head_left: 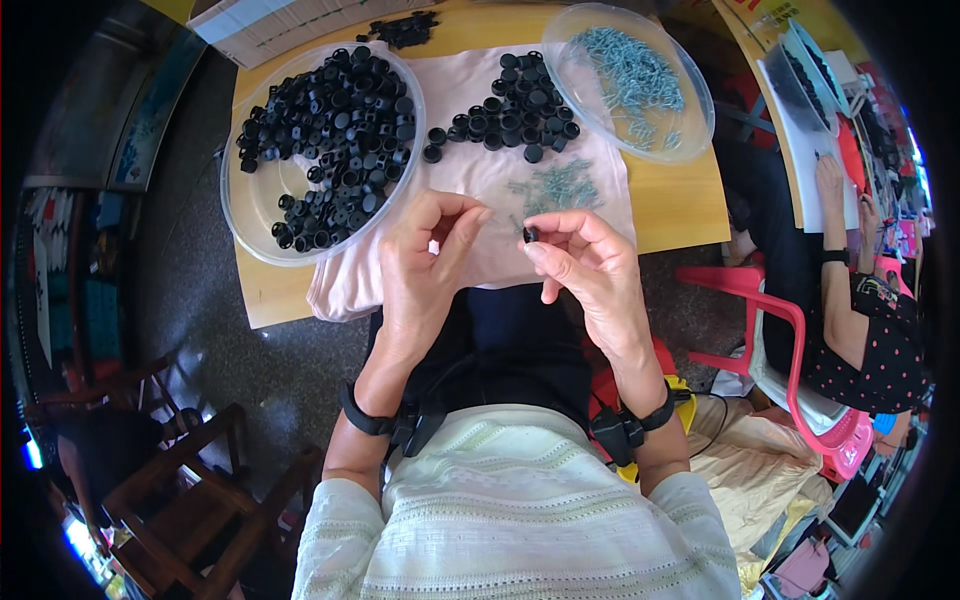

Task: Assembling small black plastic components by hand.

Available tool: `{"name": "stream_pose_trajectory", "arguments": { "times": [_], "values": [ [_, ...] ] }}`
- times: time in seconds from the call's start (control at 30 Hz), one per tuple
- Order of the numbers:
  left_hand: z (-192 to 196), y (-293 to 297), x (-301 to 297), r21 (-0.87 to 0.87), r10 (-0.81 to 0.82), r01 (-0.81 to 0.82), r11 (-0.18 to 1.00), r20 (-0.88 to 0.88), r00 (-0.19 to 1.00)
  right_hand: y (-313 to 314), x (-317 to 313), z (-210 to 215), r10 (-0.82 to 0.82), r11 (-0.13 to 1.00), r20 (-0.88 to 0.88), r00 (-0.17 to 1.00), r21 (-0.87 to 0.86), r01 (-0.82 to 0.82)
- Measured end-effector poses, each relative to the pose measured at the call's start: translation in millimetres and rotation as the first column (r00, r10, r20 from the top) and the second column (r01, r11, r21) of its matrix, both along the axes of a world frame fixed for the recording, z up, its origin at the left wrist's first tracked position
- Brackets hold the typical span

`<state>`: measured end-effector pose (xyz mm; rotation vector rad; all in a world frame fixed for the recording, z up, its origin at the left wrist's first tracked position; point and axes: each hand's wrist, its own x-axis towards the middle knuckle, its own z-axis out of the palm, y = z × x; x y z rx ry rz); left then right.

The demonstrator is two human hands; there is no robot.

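My right hand [595, 265] pinches a small black plastic cap [530, 234] between thumb and forefinger. To its left, my left hand [425, 260] has thumb and forefinger pressed together; anything between those tips is too small to make out. Both hands hover over the near part of a pale pink cloth [450, 85], apart from each other. Just beyond them lies a loose patch of thin silvery screws [560, 188]. Farther back on the cloth is a pile of black caps [515, 105], some turned with their hollow side up.
A round clear tub [235, 205] of black parts stands at the left, and another clear tub [690, 140] with screws at the right. Behind them are a cardboard box [270, 30] and small black pieces [405, 28]. Another person [850, 320] sits at right near a pink chair [790, 310].
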<state>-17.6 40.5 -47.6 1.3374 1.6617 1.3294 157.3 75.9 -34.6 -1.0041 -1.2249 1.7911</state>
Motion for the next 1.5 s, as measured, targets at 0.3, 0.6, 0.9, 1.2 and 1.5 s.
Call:
{"name": "stream_pose_trajectory", "arguments": {
  "times": [0.3,0.6,0.9,1.2,1.5],
  "values": [
    [7.4,-2.9,7.6,-0.039,-0.023,0.047,0.998,0.471,0.882,5.0,1.5,-0.6,0.021,0.978,-0.18,0.983,-0.198,-0.057],
    [16.1,-6.6,11.7,-0.016,-0.045,0.075,0.997,0.672,0.739,7.6,1.6,-7.1,-0.004,0.923,-0.344,0.939,-0.363,-0.129],
    [17.0,-12.1,15.9,0.02,-0.037,0.032,0.999,0.563,0.826,6.1,-1.0,-5.2,-0.001,0.903,-0.4,0.917,-0.395,-0.172],
    [24.2,-13.7,12.4,0.407,0.035,0.121,0.905,-0.356,0.934,4.2,-1.2,-8.5,0.018,0.903,-0.436,0.9,-0.38,-0.202],
    [20.8,-15.3,9.2,0.351,-0.027,0.102,0.931,-0.213,0.977,-3.9,-4.1,6.3,0.063,0.941,-0.262,0.963,-0.307,-0.145]
  ]
}}
